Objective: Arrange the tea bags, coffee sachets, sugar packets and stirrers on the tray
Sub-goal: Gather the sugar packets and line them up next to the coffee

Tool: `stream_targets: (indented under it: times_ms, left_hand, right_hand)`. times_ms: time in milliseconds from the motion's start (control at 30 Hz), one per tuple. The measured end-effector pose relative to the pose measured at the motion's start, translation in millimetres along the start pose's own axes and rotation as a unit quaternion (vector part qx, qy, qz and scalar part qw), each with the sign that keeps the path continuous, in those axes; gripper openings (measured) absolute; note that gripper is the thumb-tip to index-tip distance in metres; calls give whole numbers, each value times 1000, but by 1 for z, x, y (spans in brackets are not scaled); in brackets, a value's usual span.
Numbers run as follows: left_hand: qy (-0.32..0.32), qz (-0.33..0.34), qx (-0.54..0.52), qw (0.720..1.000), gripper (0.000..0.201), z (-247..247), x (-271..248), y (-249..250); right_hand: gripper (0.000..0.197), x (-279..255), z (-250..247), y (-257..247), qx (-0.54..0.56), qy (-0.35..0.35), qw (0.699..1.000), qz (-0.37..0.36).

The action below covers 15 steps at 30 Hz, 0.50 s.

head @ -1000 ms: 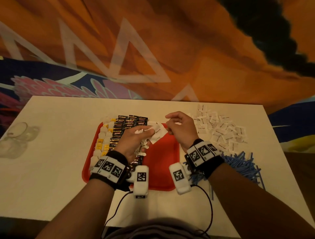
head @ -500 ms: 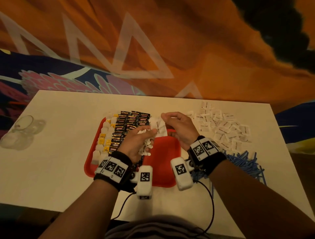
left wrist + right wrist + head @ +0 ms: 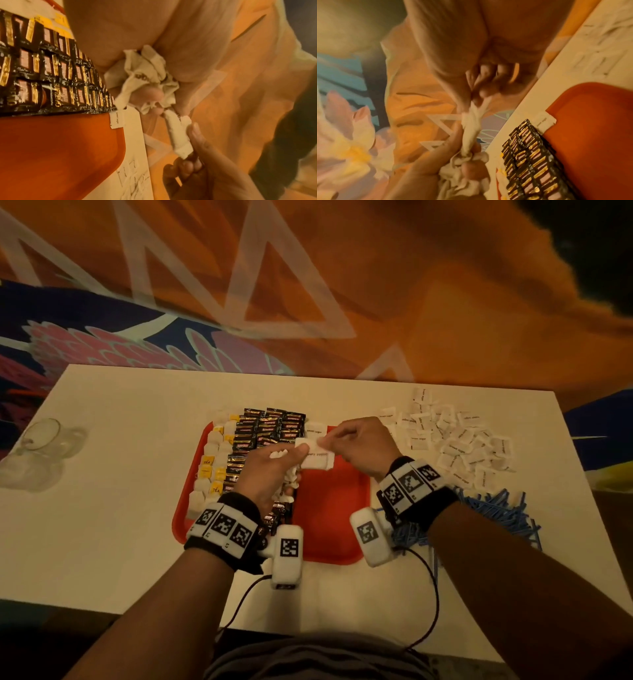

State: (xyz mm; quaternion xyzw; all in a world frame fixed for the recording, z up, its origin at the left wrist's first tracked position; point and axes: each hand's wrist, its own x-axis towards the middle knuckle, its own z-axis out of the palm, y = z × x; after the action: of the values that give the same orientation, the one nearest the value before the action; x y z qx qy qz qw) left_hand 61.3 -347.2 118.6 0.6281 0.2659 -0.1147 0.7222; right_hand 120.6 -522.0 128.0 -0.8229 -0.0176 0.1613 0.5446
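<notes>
Sugar packets (image 3: 317, 458) half-hidden — bunched in left hand (image 3: 270, 474).

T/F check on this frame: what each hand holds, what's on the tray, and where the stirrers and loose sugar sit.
1. The left hand grips a bunch of white sugar packets. True.
2. The right hand is empty. False: it pinches one sugar packet that the left hand also holds.
3. Coffee sachets lie on the red tray. True.
4. The blue stirrers are on the tray. False: they lie on the table, right of it.
5. The loose sugar pile sits left of the tray. False: right of it.
</notes>
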Motion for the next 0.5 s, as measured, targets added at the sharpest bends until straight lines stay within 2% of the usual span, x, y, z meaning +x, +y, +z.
stream_targets:
  times_ms: [67,100,167,233,367,500]
  left_hand:
    - [17,-1,-25,1000,31,-2,7,1]
    - [19,-2,-35,999,33,-4,11,1]
    - [18,-7,-37,999,35,-8,18,4]
    - [16,-5,-23,1000,33,-14,25,6]
    - [27,0,9,1000,23,-26,42,5]
    - [37,-19,29,999,18,-36,59,1]
  right_hand:
    - [16,2,10,2,94,76,992,46]
    - [21,1,16,3,139,69,985,77]
    - [29,-1,30,7,183,4,976,121]
    - [26,-1,40,11,169,-36,978,118]
    - [21,9,53,19,144,6,983,111]
    - [19,24,65,33,104,17,986,131]
